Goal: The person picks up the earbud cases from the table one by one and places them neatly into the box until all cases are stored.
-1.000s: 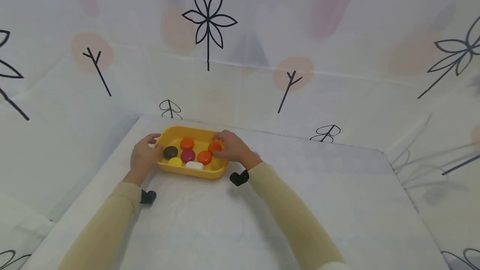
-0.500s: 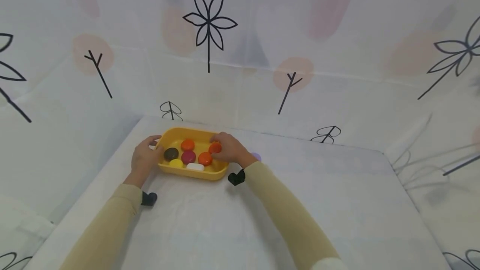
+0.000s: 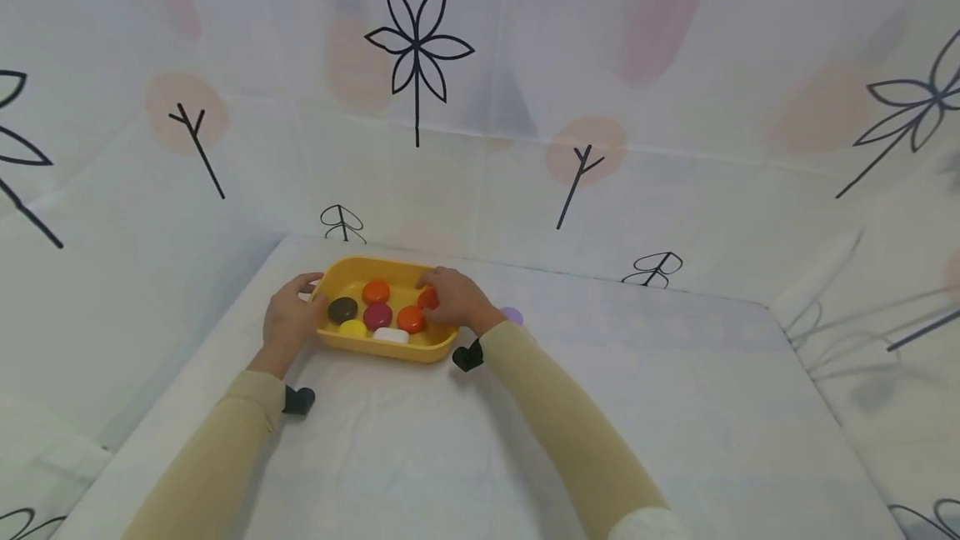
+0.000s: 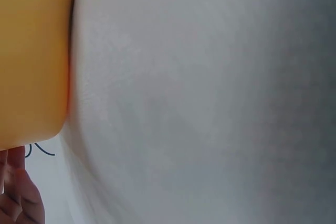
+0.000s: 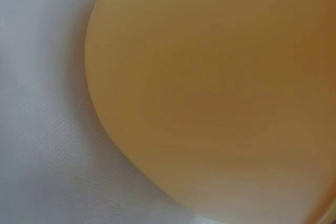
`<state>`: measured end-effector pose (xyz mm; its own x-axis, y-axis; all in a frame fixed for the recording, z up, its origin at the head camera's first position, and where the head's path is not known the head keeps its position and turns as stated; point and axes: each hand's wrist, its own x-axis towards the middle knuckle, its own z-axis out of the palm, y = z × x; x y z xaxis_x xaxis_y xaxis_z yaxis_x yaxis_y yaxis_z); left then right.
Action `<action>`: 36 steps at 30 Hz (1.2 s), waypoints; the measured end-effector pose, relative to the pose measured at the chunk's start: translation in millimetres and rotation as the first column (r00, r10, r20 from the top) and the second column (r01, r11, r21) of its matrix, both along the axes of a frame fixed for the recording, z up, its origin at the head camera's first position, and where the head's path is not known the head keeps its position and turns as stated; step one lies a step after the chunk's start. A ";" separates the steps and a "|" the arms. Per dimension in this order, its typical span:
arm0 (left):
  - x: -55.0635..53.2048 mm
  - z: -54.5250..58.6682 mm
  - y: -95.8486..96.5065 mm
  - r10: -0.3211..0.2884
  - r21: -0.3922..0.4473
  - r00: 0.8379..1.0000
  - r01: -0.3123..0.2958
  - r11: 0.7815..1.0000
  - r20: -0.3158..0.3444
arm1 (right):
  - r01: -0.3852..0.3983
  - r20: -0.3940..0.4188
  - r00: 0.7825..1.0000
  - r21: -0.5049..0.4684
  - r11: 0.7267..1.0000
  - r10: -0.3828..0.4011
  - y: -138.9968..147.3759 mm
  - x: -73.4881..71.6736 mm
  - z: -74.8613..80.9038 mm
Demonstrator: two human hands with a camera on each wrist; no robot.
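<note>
A yellow tray (image 3: 386, 349) sits on the white-covered table, with round pieces inside. My left hand (image 3: 291, 315) holds its left end; in the left wrist view curled fingers (image 4: 23, 195) show beside the tray's wall (image 4: 34, 61). My right hand (image 3: 459, 300) reaches over the right end and pinches an orange disc (image 3: 428, 299), partly hidden by the fingers. Around it lie two more orange discs, one of them (image 3: 411, 319) close by, a maroon disc (image 3: 377, 317), a dark disc (image 3: 342, 310), a yellow disc (image 3: 352, 329) and a white piece (image 3: 391, 335). The right wrist view shows only the tray wall (image 5: 210, 98) and cloth.
A lilac disc (image 3: 512, 315) lies on the table just behind my right wrist. The white tabletop (image 3: 637, 407) stretches to the right and front. Patterned cloth walls (image 3: 480, 190) rise behind and at both sides.
My right hand and forearm have shifted slightly left over the tray, uncovering more of the lilac disc. The left hand keeps its place on the tray, and the view has tilted slightly.
</note>
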<state>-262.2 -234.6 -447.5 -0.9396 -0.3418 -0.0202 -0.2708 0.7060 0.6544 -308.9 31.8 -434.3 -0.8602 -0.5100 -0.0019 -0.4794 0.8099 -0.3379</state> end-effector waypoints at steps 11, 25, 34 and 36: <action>-3.2 -4.0 0.8 0.008 0.006 1.000 -0.007 1.000 -0.002 | 0.010 -0.035 0.999 0.142 0.990 -0.005 -5.6 0.8 1.1; -2.1 -3.6 2.0 0.019 0.004 1.000 -0.019 1.000 -0.009 | -0.034 -0.119 0.991 0.273 0.961 0.069 -8.9 5.7 5.5; -1.8 -2.3 2.3 0.027 0.010 1.000 -0.027 1.000 -0.003 | -0.026 -0.141 0.988 0.281 0.959 0.068 -10.5 2.9 2.3; -3.1 -3.4 1.3 0.019 0.005 1.000 -0.019 1.000 -0.006 | -0.026 -0.145 0.987 0.287 0.958 0.070 -10.4 1.7 1.2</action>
